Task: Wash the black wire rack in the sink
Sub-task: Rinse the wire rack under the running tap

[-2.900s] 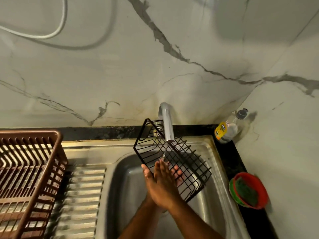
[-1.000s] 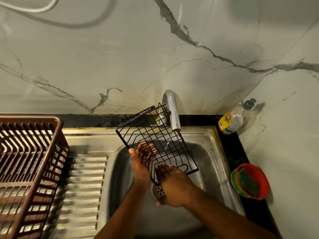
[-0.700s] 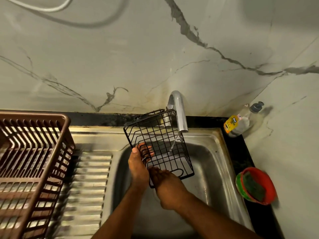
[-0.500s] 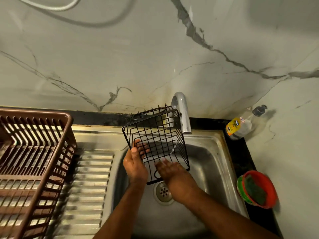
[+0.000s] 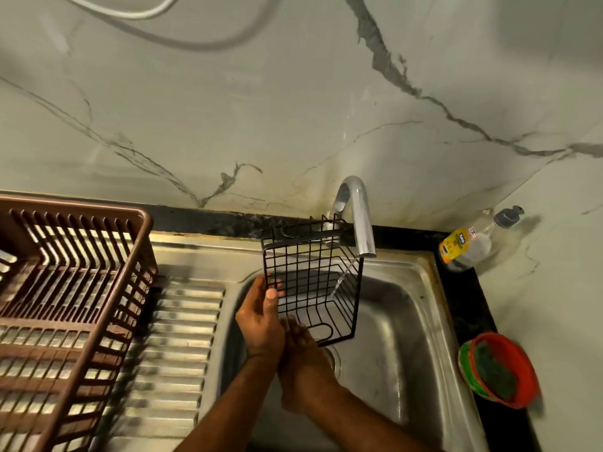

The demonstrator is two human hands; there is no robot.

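The black wire rack [image 5: 313, 278] is held tilted over the steel sink [image 5: 411, 324], its open side facing me, under the chrome tap [image 5: 359, 216]. A thin stream of water runs from the spout into the rack. My left hand [image 5: 261, 318] grips the rack's left edge, thumb on the wires. My right hand [image 5: 303, 360] sits just below the rack's lower left corner, fingers against its bottom wires, partly tucked behind my left hand.
A brown plastic dish drainer [image 5: 65, 308] stands on the ribbed draining board [image 5: 176, 350] at left. A soap bottle [image 5: 470, 243] leans in the back right corner. A red bowl holding a green scrub pad [image 5: 499, 370] sits on the black counter at right.
The rack has turned from slanting right under the tap to nearly square-on and moved left. My right hand has slid down to the rack's lower left corner, close to my left hand.
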